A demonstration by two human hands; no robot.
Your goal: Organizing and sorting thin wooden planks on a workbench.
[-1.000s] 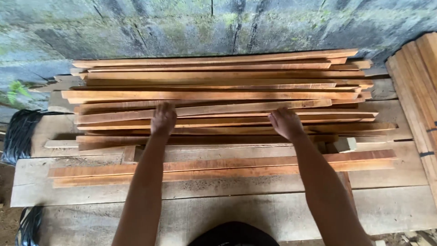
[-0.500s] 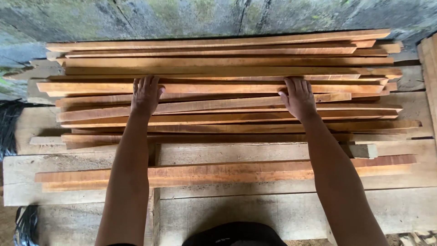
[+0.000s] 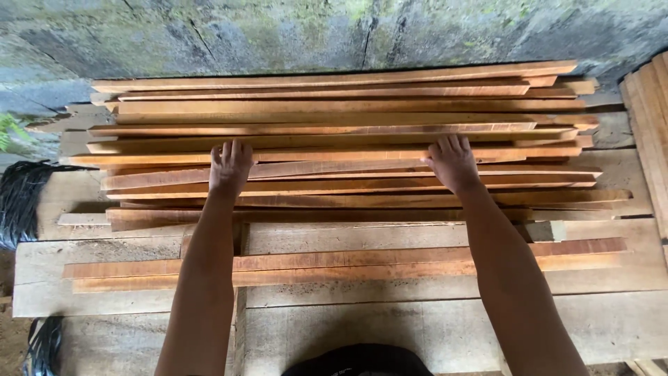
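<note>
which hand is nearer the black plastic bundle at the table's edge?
Left. The left hand lies on the stacked wooden slats, on the same side as the black plastic bundle. The right hand rests further along the stack, away from it.

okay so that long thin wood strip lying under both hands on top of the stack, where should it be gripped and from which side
Judging by its pose, grip the long strip at two points well apart, roughly where the left hand and right hand rest now. It is long, thin and flat, so one middle grip would probably let it sag or swing. Come from above, on the near side; the far side lies toward the mossy wall.
</note>
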